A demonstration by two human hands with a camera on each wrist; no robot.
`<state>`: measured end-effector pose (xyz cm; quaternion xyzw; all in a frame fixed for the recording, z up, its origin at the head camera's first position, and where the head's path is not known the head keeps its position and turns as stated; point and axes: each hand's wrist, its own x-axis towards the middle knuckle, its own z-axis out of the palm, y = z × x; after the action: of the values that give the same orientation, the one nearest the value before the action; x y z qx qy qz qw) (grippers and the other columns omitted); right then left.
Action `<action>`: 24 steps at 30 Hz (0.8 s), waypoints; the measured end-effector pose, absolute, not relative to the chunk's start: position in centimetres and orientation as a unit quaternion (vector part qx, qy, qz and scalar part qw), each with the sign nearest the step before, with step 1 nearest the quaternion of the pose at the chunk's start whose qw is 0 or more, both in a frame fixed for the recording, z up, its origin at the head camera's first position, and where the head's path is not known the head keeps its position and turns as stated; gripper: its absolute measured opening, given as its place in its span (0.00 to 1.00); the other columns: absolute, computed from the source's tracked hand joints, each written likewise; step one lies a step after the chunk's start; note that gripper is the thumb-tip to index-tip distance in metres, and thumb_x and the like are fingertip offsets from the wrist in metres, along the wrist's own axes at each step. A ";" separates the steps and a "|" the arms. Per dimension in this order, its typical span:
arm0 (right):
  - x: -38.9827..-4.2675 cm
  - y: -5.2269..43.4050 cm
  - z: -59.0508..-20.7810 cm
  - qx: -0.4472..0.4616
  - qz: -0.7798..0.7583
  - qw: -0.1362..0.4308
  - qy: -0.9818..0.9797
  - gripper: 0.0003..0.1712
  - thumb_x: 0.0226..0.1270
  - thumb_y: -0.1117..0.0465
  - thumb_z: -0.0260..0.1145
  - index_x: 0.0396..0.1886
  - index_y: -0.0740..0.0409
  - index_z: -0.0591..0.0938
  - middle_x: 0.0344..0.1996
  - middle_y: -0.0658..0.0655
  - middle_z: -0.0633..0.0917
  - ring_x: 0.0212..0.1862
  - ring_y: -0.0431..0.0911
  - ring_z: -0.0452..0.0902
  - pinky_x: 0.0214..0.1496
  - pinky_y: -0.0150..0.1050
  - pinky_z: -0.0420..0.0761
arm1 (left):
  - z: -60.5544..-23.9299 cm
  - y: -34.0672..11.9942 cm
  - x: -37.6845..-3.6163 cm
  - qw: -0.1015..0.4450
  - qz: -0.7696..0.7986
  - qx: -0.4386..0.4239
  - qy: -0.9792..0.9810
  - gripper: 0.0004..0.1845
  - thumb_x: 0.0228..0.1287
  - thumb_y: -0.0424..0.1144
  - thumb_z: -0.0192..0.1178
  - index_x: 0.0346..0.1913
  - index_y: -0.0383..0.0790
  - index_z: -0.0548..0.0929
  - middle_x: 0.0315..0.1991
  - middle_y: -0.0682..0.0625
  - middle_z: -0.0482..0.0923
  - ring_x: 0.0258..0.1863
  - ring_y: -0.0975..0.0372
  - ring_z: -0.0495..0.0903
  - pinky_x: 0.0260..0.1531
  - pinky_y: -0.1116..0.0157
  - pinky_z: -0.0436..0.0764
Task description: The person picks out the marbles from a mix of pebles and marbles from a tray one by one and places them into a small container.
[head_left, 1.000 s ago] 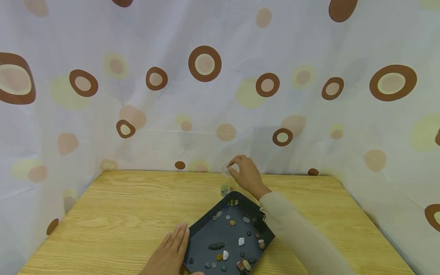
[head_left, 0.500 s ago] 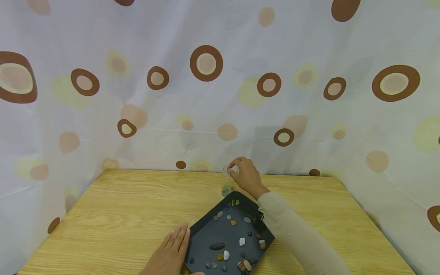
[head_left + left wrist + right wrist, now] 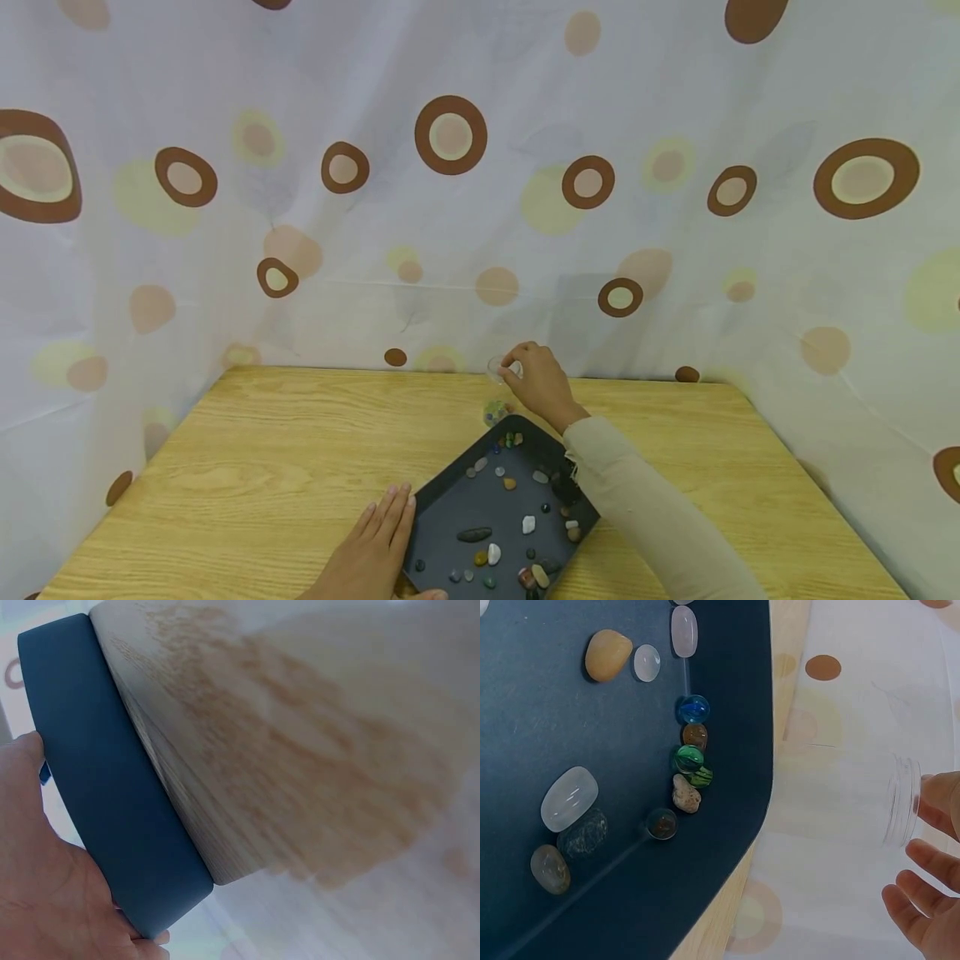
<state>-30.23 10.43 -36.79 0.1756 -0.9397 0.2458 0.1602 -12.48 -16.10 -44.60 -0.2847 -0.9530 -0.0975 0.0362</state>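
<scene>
My left hand (image 3: 367, 542) lies along the left outer wall of a dark tray (image 3: 442, 508), fingers straight, thumb near its front corner. The left wrist view shows it against the tray's side. Behind the tray's far corner stands a clear jar (image 3: 901, 801) with a threaded rim; colourful small pieces (image 3: 495, 412) sit low inside it. Over the jar's mouth is my right hand (image 3: 542, 383), thumb and index finger curved close together at the rim. In the right wrist view its fingers are loosely bent, with nothing showing between them.
Stones and glass marbles lie scattered in the tray, including a white stone (image 3: 528, 524), a long dark stone (image 3: 474, 534) and a green marble (image 3: 688, 758). The wooden table (image 3: 300, 450) ends at a patterned curtain (image 3: 337, 250) just behind the jar.
A small dark piece showing at my right fingertips in the earlier frames no longer shows there. The right hand keeps its place over the jar; the left hand stays at the tray.
</scene>
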 end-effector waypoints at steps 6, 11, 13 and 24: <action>-30.3 10.5 -36.9 0.174 0.251 0.156 -0.939 0.07 0.67 0.59 0.65 0.38 0.58 0.85 0.50 0.64 0.80 0.52 0.59 0.75 0.51 0.53 0.78 | -44.6 -16.0 -12.5 0.038 -0.095 -0.284 -0.953 0.56 0.57 0.77 0.44 0.70 0.29 0.63 0.72 0.37 0.56 0.71 0.46 0.58 0.65 0.49 0.66; -30.3 10.6 -37.0 0.173 0.251 0.157 -0.940 0.08 0.67 0.59 0.65 0.38 0.58 0.85 0.50 0.64 0.80 0.52 0.59 0.76 0.51 0.53 0.79 | -44.5 -16.1 -12.5 0.038 -0.089 -0.285 -0.954 0.56 0.57 0.78 0.43 0.70 0.30 0.64 0.72 0.37 0.57 0.71 0.47 0.58 0.65 0.50 0.67; -30.3 10.6 -37.0 0.172 0.250 0.157 -0.940 0.08 0.68 0.59 0.65 0.38 0.58 0.85 0.50 0.64 0.80 0.52 0.58 0.76 0.50 0.53 0.79 | -44.6 -16.1 -12.5 0.041 -0.086 -0.285 -0.954 0.56 0.57 0.78 0.43 0.70 0.30 0.64 0.72 0.37 0.57 0.71 0.47 0.59 0.64 0.50 0.67; -29.7 11.0 -36.6 0.178 0.250 0.156 -0.939 0.08 0.68 0.58 0.64 0.39 0.57 0.85 0.51 0.63 0.80 0.53 0.58 0.75 0.55 0.54 0.77 | -45.0 -16.1 -12.6 0.044 -0.086 -0.283 -0.954 0.55 0.57 0.77 0.44 0.70 0.30 0.64 0.72 0.38 0.58 0.70 0.47 0.60 0.65 0.50 0.67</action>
<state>-29.75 11.01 -36.64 0.1783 -0.9389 0.2497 0.1561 -12.57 -16.08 -44.98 -0.2832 -0.9542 -0.0858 0.0438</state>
